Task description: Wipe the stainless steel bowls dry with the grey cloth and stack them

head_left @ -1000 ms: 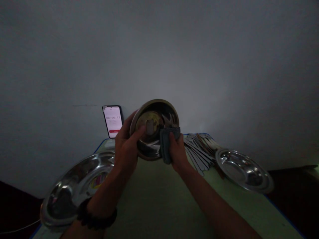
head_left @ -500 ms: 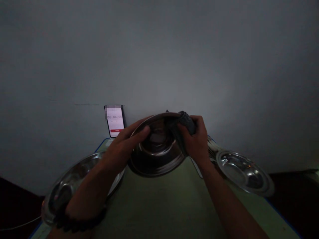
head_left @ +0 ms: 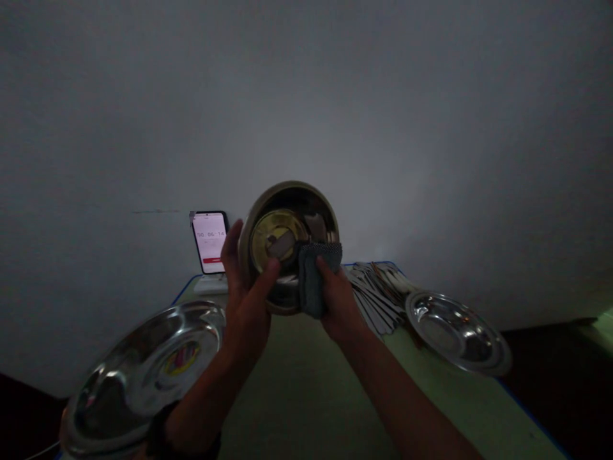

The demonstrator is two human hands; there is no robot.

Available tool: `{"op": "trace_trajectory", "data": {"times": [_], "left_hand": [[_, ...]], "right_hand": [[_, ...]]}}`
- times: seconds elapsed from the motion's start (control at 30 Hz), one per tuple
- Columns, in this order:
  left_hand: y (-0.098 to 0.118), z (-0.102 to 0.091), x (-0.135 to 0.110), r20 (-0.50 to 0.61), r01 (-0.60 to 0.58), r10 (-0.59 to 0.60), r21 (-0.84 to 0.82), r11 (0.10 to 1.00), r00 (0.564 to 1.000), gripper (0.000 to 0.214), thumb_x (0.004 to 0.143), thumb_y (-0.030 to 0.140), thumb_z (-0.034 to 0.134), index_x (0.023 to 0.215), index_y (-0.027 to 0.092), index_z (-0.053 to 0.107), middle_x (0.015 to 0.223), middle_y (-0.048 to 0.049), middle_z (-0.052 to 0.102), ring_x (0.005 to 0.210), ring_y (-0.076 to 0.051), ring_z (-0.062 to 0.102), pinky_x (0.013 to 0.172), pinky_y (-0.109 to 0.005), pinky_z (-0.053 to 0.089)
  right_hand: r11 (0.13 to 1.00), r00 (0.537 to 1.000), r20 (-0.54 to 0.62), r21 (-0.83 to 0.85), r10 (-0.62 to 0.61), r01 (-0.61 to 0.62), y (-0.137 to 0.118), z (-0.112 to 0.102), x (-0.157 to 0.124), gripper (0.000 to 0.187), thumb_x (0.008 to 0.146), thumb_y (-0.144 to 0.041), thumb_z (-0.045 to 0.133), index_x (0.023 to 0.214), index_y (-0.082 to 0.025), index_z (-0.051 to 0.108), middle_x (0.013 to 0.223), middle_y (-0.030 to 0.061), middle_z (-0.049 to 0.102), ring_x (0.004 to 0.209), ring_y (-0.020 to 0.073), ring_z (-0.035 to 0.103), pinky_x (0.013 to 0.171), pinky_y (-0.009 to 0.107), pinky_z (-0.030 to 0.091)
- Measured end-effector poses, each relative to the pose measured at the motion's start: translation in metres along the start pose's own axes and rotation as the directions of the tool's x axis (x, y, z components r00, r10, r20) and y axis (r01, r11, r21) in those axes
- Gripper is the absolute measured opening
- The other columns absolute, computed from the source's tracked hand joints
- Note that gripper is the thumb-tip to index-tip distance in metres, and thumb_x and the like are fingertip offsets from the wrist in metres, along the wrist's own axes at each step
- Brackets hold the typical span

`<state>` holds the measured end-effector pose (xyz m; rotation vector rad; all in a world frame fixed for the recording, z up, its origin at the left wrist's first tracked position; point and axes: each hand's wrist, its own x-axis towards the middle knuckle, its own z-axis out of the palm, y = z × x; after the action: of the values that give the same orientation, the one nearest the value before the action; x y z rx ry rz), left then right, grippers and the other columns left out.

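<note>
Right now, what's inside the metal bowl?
A yellowish round base with a pale patch shows in the metal bowl. The gray pad in the right hand covers its lower right; surface behind that and the left thumb is hidden.

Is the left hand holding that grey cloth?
No, the right hand holds the grey cloth, and the left hand holds the metal bowl.

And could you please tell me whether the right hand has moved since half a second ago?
Yes, the right hand has moved left and lower, nearer the phone.
</note>
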<state>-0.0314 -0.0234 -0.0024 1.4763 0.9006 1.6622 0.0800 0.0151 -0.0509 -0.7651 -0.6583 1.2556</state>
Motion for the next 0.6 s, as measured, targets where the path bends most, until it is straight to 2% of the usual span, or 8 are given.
{"op": "trace_trajectory", "data": {"times": [0.1,0.17,0.23,0.3,0.37,0.47,0.53,0.6], "left_hand": [[0.015,-0.009,0.003,0.077,0.072,-0.065,-0.101,0.992,0.995,0.064,0.075,0.034,0.066,0.136,0.037,0.045,0.123,0.0001,0.066,0.116,-0.028,0.061,0.088,-0.038,0.056],[0.024,-0.020,0.008,0.189,0.206,-0.176,-0.153,0.966,0.966,0.041,0.074,0.042,0.063,0.113,0.030,0.066,0.086,-0.0022,0.073,0.086,-0.027,0.070,0.070,-0.038,0.059],[0.027,-0.029,0.013,0.307,0.332,-0.278,-0.141,0.933,0.910,0.031,0.072,0.046,0.066,0.096,0.027,0.073,0.059,-0.0009,0.066,0.061,-0.023,0.067,0.059,-0.035,0.056],[0.023,-0.033,0.016,0.390,0.397,-0.341,-0.069,0.915,0.855,0.032,0.071,0.042,0.070,0.099,0.026,0.073,0.056,-0.0002,0.066,0.056,-0.021,0.065,0.059,-0.034,0.055],[0.015,-0.031,0.015,0.404,0.393,-0.357,-0.006,0.920,0.842,0.041,0.074,0.037,0.071,0.113,0.026,0.070,0.071,-0.0028,0.074,0.070,-0.024,0.070,0.068,-0.036,0.056],[0.007,-0.022,0.011,0.374,0.312,-0.285,-0.010,0.950,0.882,0.045,0.081,0.038,0.067,0.123,0.026,0.065,0.104,-0.0068,0.075,0.104,-0.028,0.067,0.088,-0.039,0.054],[0.007,-0.018,0.010,0.356,0.244,-0.214,-0.042,0.969,0.910,0.042,0.083,0.040,0.065,0.124,0.027,0.065,0.118,-0.0057,0.071,0.119,-0.027,0.060,0.098,-0.039,0.049],[0.009,-0.015,0.010,0.300,0.197,-0.166,-0.075,0.978,0.939,0.041,0.082,0.039,0.066,0.122,0.029,0.065,0.122,-0.0036,0.070,0.121,-0.026,0.058,0.099,-0.039,0.049]], "right_hand": [[0.933,0.978,0.094,-0.296,-0.185,0.205,-0.035,-0.021,0.012,0.033,0.079,-0.042,0.065,0.105,-0.022,0.056,0.101,0.0049,0.070,0.086,0.0197,0.067,0.080,0.037,0.055],[0.743,0.901,0.212,-0.511,-0.379,0.433,-0.057,-0.034,0.016,0.029,0.079,-0.042,0.065,0.097,-0.022,0.055,0.090,0.0022,0.067,0.082,0.0185,0.063,0.076,0.034,0.053],[0.527,0.827,0.361,-0.643,-0.431,0.556,-0.074,-0.042,0.016,0.024,0.080,-0.041,0.065,0.089,-0.022,0.054,0.080,-0.0006,0.062,0.076,0.0173,0.058,0.069,0.032,0.049],[0.373,0.773,0.467,-0.687,-0.430,0.623,-0.082,-0.045,0.013,0.023,0.079,-0.040,0.066,0.085,-0.023,0.053,0.075,-0.0024,0.059,0.070,0.0162,0.055,0.064,0.030,0.045],[0.292,0.734,0.504,-0.694,-0.456,0.658,-0.083,-0.045,0.010,0.023,0.078,-0.040,0.068,0.086,-0.024,0.052,0.073,-0.0033,0.058,0.067,0.0154,0.052,0.061,0.029,0.043],[0.277,0.698,0.416,-0.706,-0.583,0.652,-0.075,-0.045,0.013,0.025,0.076,-0.040,0.068,0.086,-0.025,0.050,0.072,-0.0038,0.056,0.065,0.0154,0.049,0.060,0.029,0.041],[0.335,0.684,0.284,-0.707,-0.671,0.622,-0.066,-0.043,0.016,0.029,0.074,-0.041,0.069,0.085,-0.024,0.048,0.073,-0.0039,0.054,0.067,0.0157,0.049,0.060,0.029,0.041],[0.443,0.695,0.127,-0.687,-0.708,0.576,-0.053,-0.038,0.017,0.035,0.071,-0.044,0.070,0.084,-0.024,0.045,0.074,-0.0034,0.054,0.070,0.0162,0.051,0.062,0.030,0.044]]}}
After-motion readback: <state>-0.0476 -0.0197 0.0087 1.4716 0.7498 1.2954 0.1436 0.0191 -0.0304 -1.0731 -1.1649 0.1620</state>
